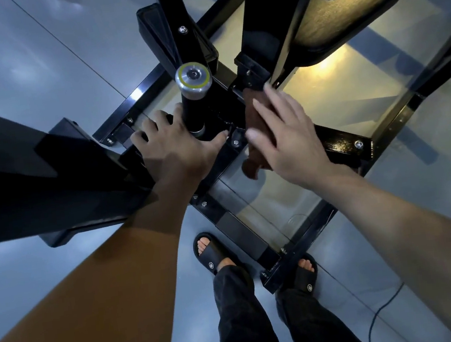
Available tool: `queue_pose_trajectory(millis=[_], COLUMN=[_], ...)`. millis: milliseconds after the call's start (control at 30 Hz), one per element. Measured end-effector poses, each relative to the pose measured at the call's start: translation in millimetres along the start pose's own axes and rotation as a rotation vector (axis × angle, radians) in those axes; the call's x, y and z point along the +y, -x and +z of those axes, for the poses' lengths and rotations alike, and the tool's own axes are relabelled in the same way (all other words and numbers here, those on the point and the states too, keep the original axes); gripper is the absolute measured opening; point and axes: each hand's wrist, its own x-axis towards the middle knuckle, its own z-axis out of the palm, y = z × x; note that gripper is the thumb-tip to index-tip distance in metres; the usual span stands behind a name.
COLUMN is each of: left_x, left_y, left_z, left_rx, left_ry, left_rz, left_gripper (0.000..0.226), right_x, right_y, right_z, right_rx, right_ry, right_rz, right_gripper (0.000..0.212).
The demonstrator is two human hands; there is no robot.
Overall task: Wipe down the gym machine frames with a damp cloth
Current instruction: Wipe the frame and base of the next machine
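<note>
the right hand (285, 138) lies flat with straight fingers on a brown cloth (253, 127), pressing it against the black frame (340, 142); it presses, nothing is clenched. the cloth shows above the fingertips by a bracket (252, 73) and hangs out below the palm, over the glossy floor (35, 66) inside the frame. the left hand (170, 146) rests on the frame just beside it, fingers spread and bent down around the base of an upright black post (191, 112); whether they close on anything cannot be told, since the fingertips are hidden in shadow. the thumb points toward the cloth, a bolt (235, 142) between the two hands. the post ends in a silver cap (193, 79) with a yellow-green ring. beyond it a black bar with two bolts runs upward. upper right sits a pad (355, 10), lit yellow. below, two feet in black sandals (214, 253) stand either side of a frame rail, and a cable (383, 307) trails on the floor at right.
</note>
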Motion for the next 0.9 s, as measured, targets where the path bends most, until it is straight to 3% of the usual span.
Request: queue_pose_trajectory(millis=[67, 133, 367, 633, 733, 900], left_x=[-0.2, -0.5, 0.6, 0.7, 1.0, 1.5], left_y=[0.9, 0.7, 0.3, 2.1, 2.4, -0.4], left_z=[0.0, 0.1, -0.6, -5.5, -3.9, -2.4], left_rx=[0.002, 0.001, 0.001, -0.015, -0.017, -0.024], left_ry=[-0.006, -0.004, -0.009, 0.012, 0.020, -0.007], left_rz=[0.001, 0.000, 0.004, 0.000, 0.002, -0.006], left_gripper=[0.099, 0.098, 0.097, 0.098, 0.097, 0.098], right_x=[7.4, 9.5, -23.2, 70.3, 35.8, -29.4], right_y=[0.8, -10.6, -31.1, 51.1, 37.6, -20.6], right_z=[-2.2, 1.8, 30.7, -13.2, 8.3, 34.5], right_rx=[-0.113, -0.093, 0.013, 0.007, 0.044, 0.069], right_ry=[0.160, 0.303, 0.346, 0.379, 0.454, 0.393], right_rz=[-0.071, -0.101, -0.039, 0.074, 0.170, -0.004], right_gripper=[0.089, 0.097, 0.094, 0.085, 0.079, 0.093])
